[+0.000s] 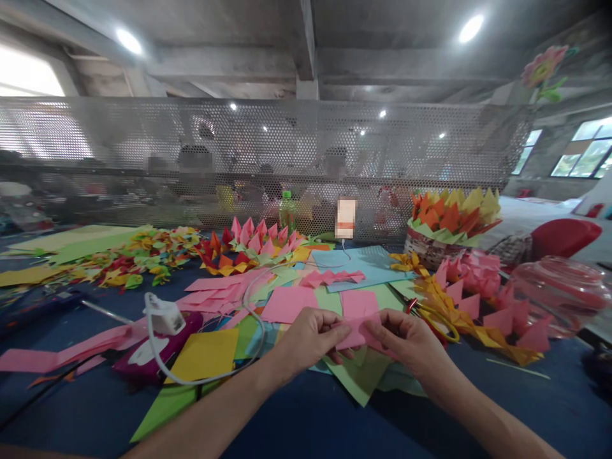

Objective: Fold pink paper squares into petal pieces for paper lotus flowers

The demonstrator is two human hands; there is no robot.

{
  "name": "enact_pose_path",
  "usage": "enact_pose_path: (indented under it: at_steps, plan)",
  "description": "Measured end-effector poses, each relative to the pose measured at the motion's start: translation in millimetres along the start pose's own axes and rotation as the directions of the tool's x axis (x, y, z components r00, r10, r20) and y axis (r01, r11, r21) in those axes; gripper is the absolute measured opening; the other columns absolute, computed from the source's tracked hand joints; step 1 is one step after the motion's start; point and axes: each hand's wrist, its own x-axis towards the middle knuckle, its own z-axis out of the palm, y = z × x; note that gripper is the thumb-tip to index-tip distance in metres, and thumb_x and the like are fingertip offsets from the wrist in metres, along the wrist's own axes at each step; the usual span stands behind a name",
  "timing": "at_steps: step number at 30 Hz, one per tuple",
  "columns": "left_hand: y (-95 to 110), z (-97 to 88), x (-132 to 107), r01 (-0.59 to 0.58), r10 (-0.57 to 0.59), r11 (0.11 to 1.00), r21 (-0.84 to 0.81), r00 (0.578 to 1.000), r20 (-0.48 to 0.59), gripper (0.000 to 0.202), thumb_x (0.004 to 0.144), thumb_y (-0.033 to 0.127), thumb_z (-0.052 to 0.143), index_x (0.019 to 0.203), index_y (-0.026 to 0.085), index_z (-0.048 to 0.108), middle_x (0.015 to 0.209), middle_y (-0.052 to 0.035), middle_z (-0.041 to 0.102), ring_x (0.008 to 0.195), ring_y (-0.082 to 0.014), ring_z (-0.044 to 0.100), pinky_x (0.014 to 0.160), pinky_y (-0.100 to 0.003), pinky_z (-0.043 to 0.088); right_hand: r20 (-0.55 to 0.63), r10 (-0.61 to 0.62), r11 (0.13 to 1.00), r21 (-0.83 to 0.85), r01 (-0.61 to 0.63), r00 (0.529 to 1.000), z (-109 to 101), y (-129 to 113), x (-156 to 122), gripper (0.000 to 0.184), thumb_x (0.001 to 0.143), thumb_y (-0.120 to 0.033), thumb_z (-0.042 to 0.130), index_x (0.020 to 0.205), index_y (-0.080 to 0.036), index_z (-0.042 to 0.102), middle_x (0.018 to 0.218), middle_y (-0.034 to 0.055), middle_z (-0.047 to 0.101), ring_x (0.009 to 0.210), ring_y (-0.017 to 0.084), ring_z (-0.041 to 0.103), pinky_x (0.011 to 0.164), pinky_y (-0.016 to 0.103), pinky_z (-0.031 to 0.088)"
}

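Your left hand (313, 335) and right hand (407, 335) each pinch the pink paper (354, 334) between thumb and curled fingers, leaving no visible gap.

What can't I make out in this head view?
Head view:
Folds of the pink paper: partly covered by the left hand and right hand.
Screen of the phone: pixelated.
People behind the mesh panel: obscured by mesh and pixelation.
Dark object: cut off by the right edge.
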Motion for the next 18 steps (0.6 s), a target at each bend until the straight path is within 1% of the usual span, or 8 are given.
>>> enact_pose_path:
  at_steps: [5, 8, 12, 18]
  plan:
    - [0.7, 0.3, 0.0, 0.003, -0.003, 1.0, 0.001, 1.0, -0.003, 0.049, 0.076, 0.059, 0.066, 0.082, 0.011, 0.07, 0.071, -0.0091, 0.072, 0.061, -0.0177, 0.068, 0.055, -0.023, 0.053, 0.005, -0.002, 1.0, 0.002, 0.002, 1.0, -0.1, 0.3, -0.4, 0.042, 0.071, -0.058, 0.073, 0.07, -0.017, 0.061, 0.059, -0.0039, 0.053, 0.051, 0.008, 0.04, 0.047, 0.021, 0.029]
    - [1.0, 0.5, -0.4, 0.003, -0.003, 1.0, 0.004, 1.0, -0.007, 0.051, 0.075, 0.06, 0.066, 0.083, 0.01, 0.07, 0.071, -0.0096, 0.072, 0.058, -0.0161, 0.067, 0.055, -0.023, 0.053, -0.002, -0.007, 1.0, -0.001, 0.007, 1.0, 0.0, -0.2, -1.1, 0.041, 0.072, -0.056, 0.073, 0.072, -0.017, 0.062, 0.06, -0.0037, 0.054, 0.052, 0.008, 0.041, 0.048, 0.021, 0.03]
    - [2.0, 0.5, -1.1, 0.008, -0.008, 1.0, 0.002, 1.0, -0.014, 0.051, 0.075, 0.059, 0.067, 0.081, 0.009, 0.071, 0.071, -0.0099, 0.072, 0.054, -0.0139, 0.064, 0.054, -0.022, 0.052, -0.01, -0.016, 1.0, -0.01, 0.016, 1.0, 0.4, -0.8, -0.7, 0.042, 0.071, -0.058, 0.073, 0.071, -0.017, 0.063, 0.058, -0.0038, 0.053, 0.05, 0.008, 0.04, 0.046, 0.021, 0.03]
    - [2.4, 0.9, -0.7, 0.011, -0.011, 1.0, -0.022, 1.0, -0.008, 0.046, 0.075, 0.054, 0.07, 0.082, 0.009, 0.071, 0.072, -0.0095, 0.072, 0.058, -0.015, 0.065, 0.056, -0.023, 0.053, -0.014, -0.021, 0.999, -0.031, 0.02, 1.0, -0.2, -0.7, -0.2, 0.044, 0.071, -0.06, 0.072, 0.07, -0.018, 0.061, 0.059, -0.0033, 0.054, 0.05, 0.009, 0.041, 0.047, 0.022, 0.031]
